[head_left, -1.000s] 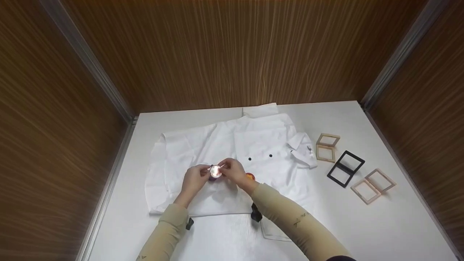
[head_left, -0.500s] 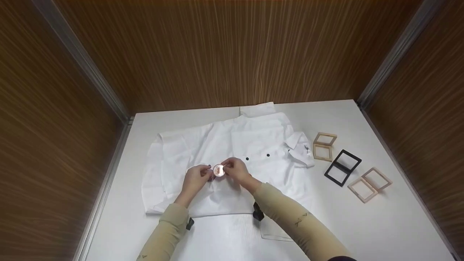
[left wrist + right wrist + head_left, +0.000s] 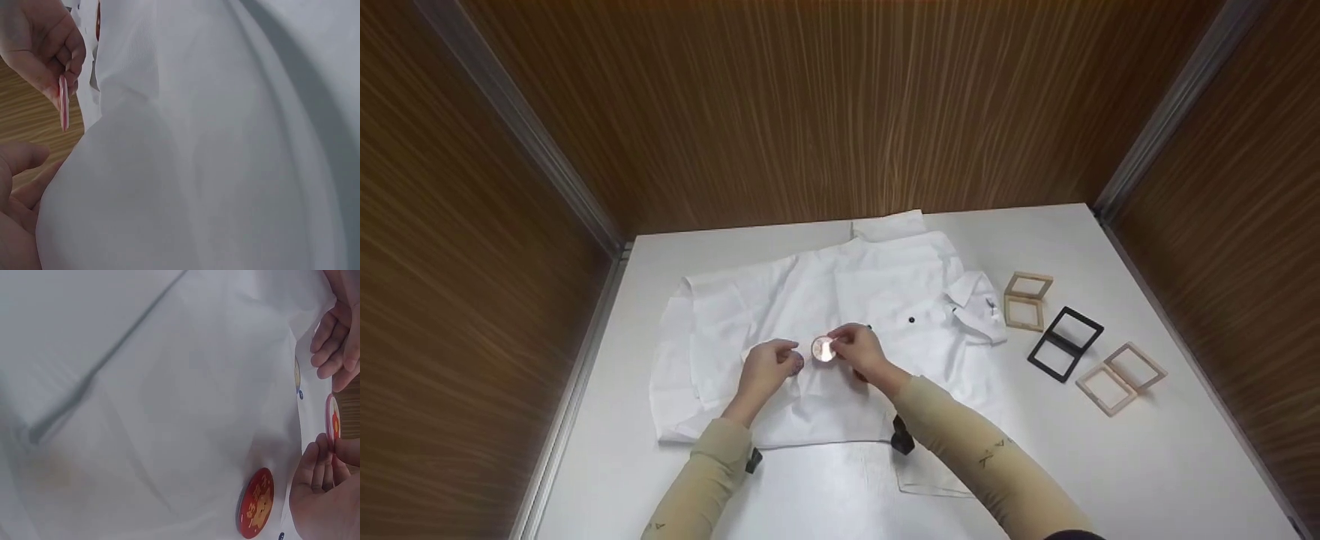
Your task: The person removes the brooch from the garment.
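Observation:
My right hand (image 3: 861, 351) pinches a round glossy button badge (image 3: 823, 349) by its edge, above a white shirt (image 3: 810, 300) spread on the table. Light glares off the badge in the head view; the right wrist view shows its pink rim and a red and yellow picture. Just left of it is my left hand (image 3: 767, 369), holding nothing, with thumb and forefinger (image 3: 28, 157) apart in the left wrist view. A red badge (image 3: 257, 503) with a yellow figure lies on the shirt, mostly hidden by my right hand in the head view. Another badge (image 3: 297, 374) shows partly by the left fingers.
On the table's right side stand several opened folding frames: a tan one (image 3: 1024, 312), a black one (image 3: 1056, 353) and a pinkish one (image 3: 1110, 388). Wood-grain panels (image 3: 847, 112) enclose the white table (image 3: 1155, 465) at the back and both sides.
The badge was between both hands; the left fingers have come away from it. My right hand has carried it slightly to the right. The whole head view has shifted a little.

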